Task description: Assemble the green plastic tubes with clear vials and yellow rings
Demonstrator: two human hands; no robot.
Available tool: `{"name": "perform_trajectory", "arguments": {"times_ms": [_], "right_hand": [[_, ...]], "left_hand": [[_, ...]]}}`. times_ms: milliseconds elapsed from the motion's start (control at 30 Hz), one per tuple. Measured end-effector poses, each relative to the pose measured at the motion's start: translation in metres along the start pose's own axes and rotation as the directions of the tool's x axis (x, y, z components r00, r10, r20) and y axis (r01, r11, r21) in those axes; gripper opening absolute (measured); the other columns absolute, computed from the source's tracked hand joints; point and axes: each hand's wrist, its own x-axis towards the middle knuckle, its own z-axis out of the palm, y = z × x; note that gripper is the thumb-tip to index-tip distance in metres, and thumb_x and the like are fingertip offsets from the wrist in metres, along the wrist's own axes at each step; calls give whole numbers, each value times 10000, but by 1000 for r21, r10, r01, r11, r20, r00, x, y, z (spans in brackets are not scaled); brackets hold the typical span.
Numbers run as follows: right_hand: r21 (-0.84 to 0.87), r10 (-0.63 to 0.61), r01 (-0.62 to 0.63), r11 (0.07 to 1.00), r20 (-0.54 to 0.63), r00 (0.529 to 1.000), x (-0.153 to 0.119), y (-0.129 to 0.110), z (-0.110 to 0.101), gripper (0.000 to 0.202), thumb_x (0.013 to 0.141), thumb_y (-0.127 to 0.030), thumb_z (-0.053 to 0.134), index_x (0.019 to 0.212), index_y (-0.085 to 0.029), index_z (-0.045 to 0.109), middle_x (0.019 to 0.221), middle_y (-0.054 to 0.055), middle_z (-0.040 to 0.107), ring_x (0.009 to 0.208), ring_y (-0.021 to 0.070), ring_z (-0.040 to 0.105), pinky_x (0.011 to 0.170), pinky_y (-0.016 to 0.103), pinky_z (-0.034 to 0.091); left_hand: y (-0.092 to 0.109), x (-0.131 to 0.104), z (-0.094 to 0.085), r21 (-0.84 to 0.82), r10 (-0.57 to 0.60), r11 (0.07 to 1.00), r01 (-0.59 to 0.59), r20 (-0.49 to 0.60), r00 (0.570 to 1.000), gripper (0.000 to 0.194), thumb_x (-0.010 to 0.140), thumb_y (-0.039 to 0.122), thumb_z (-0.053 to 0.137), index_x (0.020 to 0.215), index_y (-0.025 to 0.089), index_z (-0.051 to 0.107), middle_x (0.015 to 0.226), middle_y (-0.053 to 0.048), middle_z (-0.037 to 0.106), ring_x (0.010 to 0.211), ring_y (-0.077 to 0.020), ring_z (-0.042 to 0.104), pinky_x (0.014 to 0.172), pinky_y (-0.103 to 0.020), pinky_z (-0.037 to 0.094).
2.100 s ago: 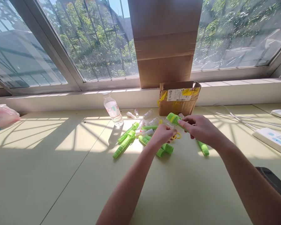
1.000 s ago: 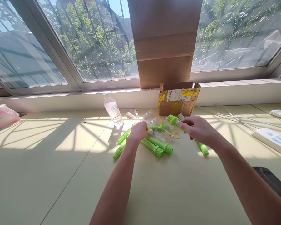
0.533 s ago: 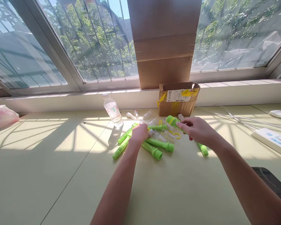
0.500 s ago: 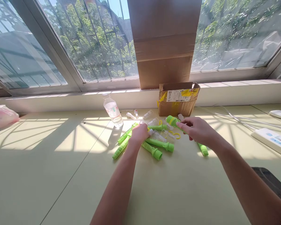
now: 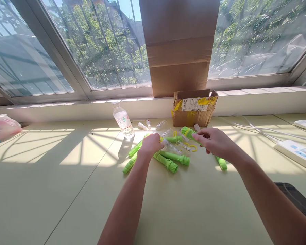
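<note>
My right hand pinches a green plastic tube with a threaded end, held tilted above the table with that end pointing left. My left hand reaches into the pile, its fingers bent down and largely hidden behind the hand. Just right of its fingertips lie a small white piece and a clear plastic cap; what the fingers hold cannot be made out. Several green tubes fan out around this hand, among them a threaded tube and another. Yellow rings lie between the hands.
A water bottle stands behind left, near small white pieces and a clear cap. An open cardboard box is at the back. One green tube lies under my right hand. A power strip with cables sits right.
My left hand has shifted slightly right and covers a bit more of the tubes under it. My right hand holds the green tube almost in the same place.
</note>
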Motion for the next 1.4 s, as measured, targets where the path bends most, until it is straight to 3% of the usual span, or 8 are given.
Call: {"name": "perform_trajectory", "arguments": {"times_ms": [100, 267, 433, 533, 867, 1200, 1400], "right_hand": [[6, 4, -4, 1000, -5, 1000, 0, -1, 0, 431, 787, -590, 458, 720, -198, 623, 623, 11, 541, 516, 126, 497, 459, 245, 331], [8, 1, -1, 1000, 0, 1000, 0, -1, 0, 447, 785, -601, 453, 731, -193, 628, 631, 18, 550, 525, 132, 508, 461, 244, 336], [14, 11, -11, 1000, 0, 1000, 0, -1, 0, 449, 779, -607, 459, 737, -196, 634, 637, 18, 562, 523, 132, 514, 462, 246, 340], [11, 17, -17, 1000, 4, 1000, -1, -2, 0, 446, 783, -607, 456, 739, -201, 633, 639, 12, 563, 522, 129, 514, 463, 248, 341], [14, 12, -12, 1000, 5, 1000, -1, -2, 0, 445, 790, -599, 448, 731, -196, 627, 631, 14, 553, 519, 128, 505, 454, 245, 329], [11, 12, -12, 1000, 12, 1000, -2, -3, 1, 434, 800, -578, 445, 751, -192, 638, 617, 8, 533, 509, 126, 505, 461, 246, 329], [7, 7, -7, 1000, 8, 1000, -1, -3, 1, 427, 793, -581, 456, 733, -195, 628, 631, 12, 546, 508, 128, 512, 471, 254, 343]], "left_hand": [[-3, 0, -2, -24, 1, 1000, -1, -6, 1000, 247, 776, 412, 508, 711, 182, 570, 735, -49, 601, 702, -188, 572, 567, -267, 387], [-9, 2, 1, -89, -8, 996, 12, 39, 999, 132, 690, 284, 605, 783, 192, 585, 801, -32, 607, 728, -174, 572, 565, -249, 388], [-10, 1, -2, -117, 5, 993, 1, 53, 999, 353, 660, 321, 641, 987, 217, 558, 913, -24, 618, 822, -181, 571, 609, -246, 412], [-8, -3, -9, -157, 11, 988, -5, 36, 999, 392, 670, 342, 634, 1026, 207, 542, 929, -37, 624, 829, -189, 576, 618, -254, 414], [-3, -4, -18, -221, 80, 970, -98, -90, 993, 196, 760, 340, 546, 867, 197, 627, 881, -43, 657, 791, -180, 586, 640, -262, 411], [-7, -5, -26, -267, 56, 957, -113, -210, 976, 216, 779, 386, 523, 864, 215, 625, 812, -20, 645, 727, -169, 570, 596, -268, 370], [-7, -5, -26, -285, 7, 955, -76, -235, 972, 314, 826, 460, 438, 679, 192, 509, 669, -30, 601, 613, -164, 541, 534, -275, 329]]}}
